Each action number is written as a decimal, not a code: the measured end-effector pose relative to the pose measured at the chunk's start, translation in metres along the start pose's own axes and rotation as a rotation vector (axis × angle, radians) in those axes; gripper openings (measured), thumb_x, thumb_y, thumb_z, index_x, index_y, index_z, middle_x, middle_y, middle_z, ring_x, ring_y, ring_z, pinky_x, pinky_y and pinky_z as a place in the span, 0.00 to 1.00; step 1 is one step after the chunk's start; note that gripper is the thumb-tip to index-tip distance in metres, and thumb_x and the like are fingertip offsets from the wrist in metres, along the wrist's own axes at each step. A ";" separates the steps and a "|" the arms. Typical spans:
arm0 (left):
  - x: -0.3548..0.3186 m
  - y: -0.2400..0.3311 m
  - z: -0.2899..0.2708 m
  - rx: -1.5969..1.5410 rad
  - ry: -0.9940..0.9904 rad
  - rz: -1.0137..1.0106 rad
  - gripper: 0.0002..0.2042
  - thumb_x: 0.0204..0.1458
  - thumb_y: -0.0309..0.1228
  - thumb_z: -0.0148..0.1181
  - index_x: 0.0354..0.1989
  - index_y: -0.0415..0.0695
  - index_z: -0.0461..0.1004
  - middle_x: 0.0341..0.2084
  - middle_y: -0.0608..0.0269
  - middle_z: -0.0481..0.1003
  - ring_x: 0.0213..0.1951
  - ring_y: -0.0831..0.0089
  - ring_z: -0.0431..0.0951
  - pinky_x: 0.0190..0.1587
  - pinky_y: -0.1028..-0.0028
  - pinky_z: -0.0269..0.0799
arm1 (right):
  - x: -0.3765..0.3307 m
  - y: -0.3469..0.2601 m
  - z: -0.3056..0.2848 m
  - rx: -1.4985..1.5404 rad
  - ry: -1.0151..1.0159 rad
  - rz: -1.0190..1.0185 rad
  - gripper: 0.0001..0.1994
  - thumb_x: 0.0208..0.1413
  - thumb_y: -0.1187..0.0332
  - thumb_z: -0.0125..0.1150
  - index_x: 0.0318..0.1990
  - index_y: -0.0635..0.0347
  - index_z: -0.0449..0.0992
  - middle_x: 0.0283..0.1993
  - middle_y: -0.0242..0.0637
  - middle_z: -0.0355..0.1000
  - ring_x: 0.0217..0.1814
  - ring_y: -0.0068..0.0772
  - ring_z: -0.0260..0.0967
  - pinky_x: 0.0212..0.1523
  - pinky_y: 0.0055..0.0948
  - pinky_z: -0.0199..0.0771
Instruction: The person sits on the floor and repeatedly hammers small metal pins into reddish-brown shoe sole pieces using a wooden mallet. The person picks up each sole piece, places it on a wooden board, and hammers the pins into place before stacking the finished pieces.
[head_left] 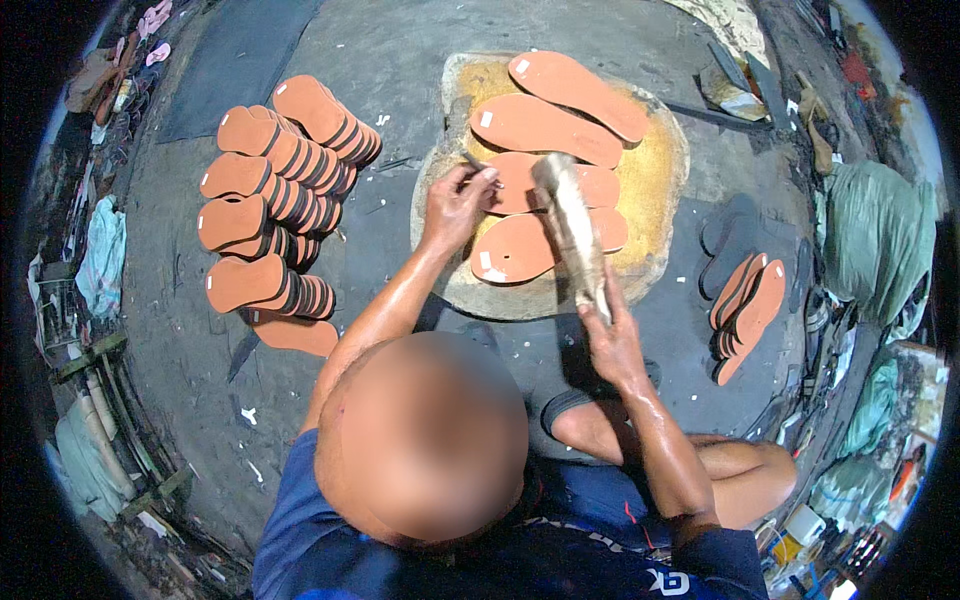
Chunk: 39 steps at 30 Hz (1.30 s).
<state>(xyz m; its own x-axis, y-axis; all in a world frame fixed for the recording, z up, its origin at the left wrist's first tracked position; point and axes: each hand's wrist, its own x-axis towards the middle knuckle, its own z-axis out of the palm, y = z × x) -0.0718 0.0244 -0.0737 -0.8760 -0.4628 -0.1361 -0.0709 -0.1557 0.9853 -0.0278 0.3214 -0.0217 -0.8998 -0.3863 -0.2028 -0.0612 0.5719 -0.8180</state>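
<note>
My left hand [460, 208] is closed round a short dark hole punch [473, 161], whose upper end sticks out past the fingers. It is over the left end of an orange sandal sole [518, 172]. My right hand [612, 345] grips the narrow end of a worn, pale wooden mallet [572, 215], its thick end raised over the same sole and hiding part of it. Nearest me lies another sole [512, 262] with a small dark hole near its left end. Farther off are a third sole [545, 130] and a fourth [580, 95]. All rest on a yellowish-brown board [658, 190].
Leaning rows of orange soles with dark undersides [270, 190] stand on the left. A smaller stack of soles [752, 310] is at the right. Green sacks [868, 240] line the right side. A dark sheet [235, 70] covers the floor at far left.
</note>
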 end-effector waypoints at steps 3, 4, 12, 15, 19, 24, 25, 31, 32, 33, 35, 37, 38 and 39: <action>0.007 -0.019 0.001 0.255 0.000 0.193 0.11 0.64 0.32 0.63 0.39 0.34 0.80 0.29 0.57 0.83 0.33 0.75 0.84 0.36 0.73 0.80 | 0.005 -0.035 -0.018 0.130 0.055 -0.081 0.36 0.65 0.69 0.55 0.79 0.58 0.48 0.75 0.58 0.59 0.76 0.47 0.58 0.73 0.38 0.57; 0.010 -0.027 -0.001 0.253 0.005 0.235 0.11 0.64 0.31 0.63 0.39 0.33 0.80 0.29 0.57 0.83 0.33 0.75 0.84 0.36 0.72 0.80 | 0.009 -0.049 -0.022 0.223 0.057 -0.072 0.37 0.65 0.70 0.54 0.79 0.61 0.47 0.76 0.57 0.58 0.77 0.46 0.56 0.74 0.37 0.55; 0.004 -0.023 0.015 0.337 0.082 0.342 0.09 0.62 0.29 0.64 0.36 0.33 0.79 0.26 0.54 0.82 0.29 0.69 0.85 0.33 0.69 0.79 | 0.028 -0.074 -0.038 0.324 0.033 -0.101 0.38 0.63 0.72 0.56 0.78 0.65 0.47 0.78 0.53 0.53 0.81 0.43 0.49 0.77 0.37 0.47; 0.006 -0.034 0.005 0.433 0.057 0.404 0.08 0.60 0.28 0.65 0.37 0.34 0.79 0.28 0.50 0.81 0.29 0.62 0.85 0.33 0.65 0.78 | 0.036 -0.101 -0.042 0.193 0.039 -0.216 0.39 0.61 0.71 0.56 0.79 0.63 0.48 0.77 0.50 0.55 0.78 0.40 0.54 0.76 0.34 0.50; -0.001 -0.026 0.004 0.640 0.046 0.493 0.09 0.58 0.27 0.65 0.43 0.36 0.79 0.36 0.49 0.82 0.36 0.59 0.85 0.39 0.66 0.80 | 0.036 -0.139 -0.065 0.642 0.115 -0.495 0.33 0.59 0.61 0.62 0.68 0.68 0.62 0.64 0.50 0.67 0.54 0.41 0.74 0.56 0.40 0.76; -0.003 -0.018 0.019 0.737 -0.029 0.559 0.09 0.55 0.24 0.63 0.44 0.37 0.79 0.43 0.44 0.81 0.46 0.48 0.83 0.49 0.58 0.79 | 0.049 -0.076 0.001 -0.128 -0.032 -0.148 0.38 0.65 0.59 0.56 0.77 0.60 0.48 0.67 0.61 0.67 0.61 0.61 0.72 0.63 0.47 0.71; -0.005 -0.030 0.007 0.784 -0.027 0.571 0.09 0.55 0.24 0.63 0.44 0.37 0.78 0.44 0.44 0.81 0.47 0.48 0.83 0.49 0.58 0.79 | 0.051 -0.067 0.017 -0.220 -0.239 0.056 0.39 0.67 0.58 0.55 0.79 0.58 0.45 0.67 0.63 0.67 0.62 0.65 0.72 0.64 0.48 0.70; -0.003 -0.023 0.012 0.750 0.042 0.446 0.08 0.62 0.31 0.61 0.41 0.38 0.77 0.35 0.49 0.82 0.36 0.50 0.84 0.41 0.60 0.81 | 0.028 -0.029 0.007 -0.300 0.023 0.093 0.38 0.64 0.62 0.56 0.79 0.45 0.46 0.50 0.65 0.77 0.50 0.72 0.75 0.50 0.58 0.76; 0.000 -0.029 0.010 0.522 0.079 0.375 0.09 0.63 0.33 0.60 0.41 0.38 0.77 0.34 0.52 0.82 0.35 0.55 0.84 0.40 0.63 0.81 | 0.027 -0.028 0.002 -0.336 -0.006 0.082 0.38 0.64 0.62 0.56 0.79 0.45 0.46 0.48 0.64 0.77 0.48 0.71 0.76 0.48 0.58 0.76; 0.004 -0.034 0.006 0.294 0.113 0.302 0.10 0.65 0.34 0.60 0.40 0.38 0.77 0.33 0.54 0.82 0.33 0.60 0.84 0.39 0.66 0.81 | 0.027 -0.026 -0.002 -0.373 -0.036 0.070 0.39 0.63 0.62 0.57 0.79 0.45 0.47 0.47 0.63 0.78 0.47 0.70 0.77 0.47 0.58 0.77; 0.008 -0.028 0.007 0.015 0.173 0.078 0.14 0.67 0.37 0.59 0.39 0.36 0.77 0.32 0.61 0.81 0.35 0.76 0.82 0.39 0.76 0.80 | 0.027 -0.016 -0.005 -0.395 -0.033 0.033 0.39 0.62 0.62 0.58 0.79 0.42 0.47 0.42 0.61 0.80 0.42 0.69 0.78 0.42 0.58 0.78; 0.035 -0.002 0.004 -0.359 0.370 0.086 0.13 0.66 0.37 0.60 0.41 0.37 0.78 0.33 0.60 0.82 0.35 0.77 0.81 0.42 0.77 0.79 | 0.030 -0.010 -0.009 -0.397 -0.017 0.058 0.39 0.62 0.62 0.58 0.79 0.41 0.47 0.41 0.62 0.79 0.42 0.70 0.77 0.44 0.59 0.77; 0.045 0.014 0.004 -0.542 0.477 0.082 0.12 0.66 0.36 0.60 0.41 0.37 0.79 0.34 0.60 0.82 0.36 0.78 0.81 0.43 0.77 0.79 | 0.027 -0.009 -0.009 -0.398 -0.019 0.070 0.39 0.62 0.62 0.58 0.79 0.40 0.47 0.41 0.63 0.79 0.43 0.71 0.77 0.44 0.59 0.77; 0.052 0.024 0.005 -0.433 0.381 0.136 0.13 0.66 0.37 0.61 0.41 0.37 0.79 0.33 0.60 0.82 0.36 0.78 0.81 0.43 0.77 0.78 | 0.026 -0.015 -0.011 -0.321 -0.033 0.127 0.39 0.62 0.62 0.58 0.79 0.41 0.47 0.45 0.64 0.78 0.47 0.70 0.76 0.49 0.57 0.76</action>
<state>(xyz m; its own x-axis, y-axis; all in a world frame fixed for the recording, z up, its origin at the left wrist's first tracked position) -0.1215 0.0004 -0.0562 -0.6251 -0.7715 -0.1182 0.3013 -0.3782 0.8753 -0.0552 0.3103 -0.0091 -0.8947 -0.3176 -0.3140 -0.0870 0.8135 -0.5749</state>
